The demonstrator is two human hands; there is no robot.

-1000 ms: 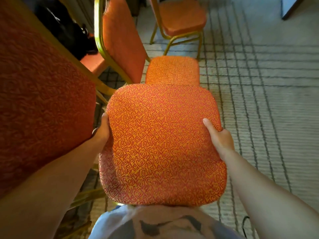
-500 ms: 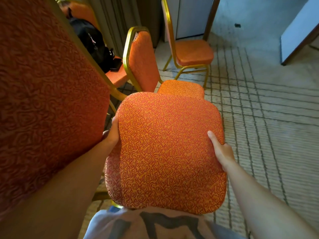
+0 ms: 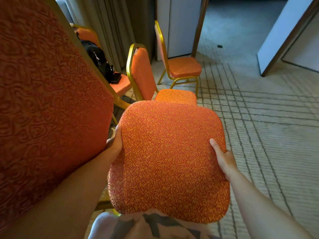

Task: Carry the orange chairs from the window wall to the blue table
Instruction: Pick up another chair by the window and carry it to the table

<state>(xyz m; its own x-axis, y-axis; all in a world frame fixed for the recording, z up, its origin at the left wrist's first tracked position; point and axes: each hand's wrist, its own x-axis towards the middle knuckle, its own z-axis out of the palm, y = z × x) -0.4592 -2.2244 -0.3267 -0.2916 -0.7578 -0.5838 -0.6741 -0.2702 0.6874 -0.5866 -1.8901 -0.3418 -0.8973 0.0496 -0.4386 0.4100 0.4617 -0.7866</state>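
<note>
I hold an orange patterned chair (image 3: 169, 157) close to my body; its seat fills the middle of the view and its tall back rises at the left. My left hand (image 3: 114, 142) grips the seat's left edge. My right hand (image 3: 222, 157) grips the right edge, thumb on top of the cushion. Ahead stand three more orange chairs with gold frames: a near chair (image 3: 143, 75), a far chair (image 3: 179, 66), and a chair by the curtain (image 3: 120, 85) with a black bag (image 3: 98, 61) on it. No blue table is in view.
Beige curtains (image 3: 107, 23) hang along the wall at the left. A white panel and a dark doorway (image 3: 233, 23) lie ahead, an open white door (image 3: 283, 37) at the right. Striped beige carpet (image 3: 267, 126) stretches to the right.
My view has tilted up, bringing the curtains, doorway and far chair into sight. Both hands keep the same grip on the seat.
</note>
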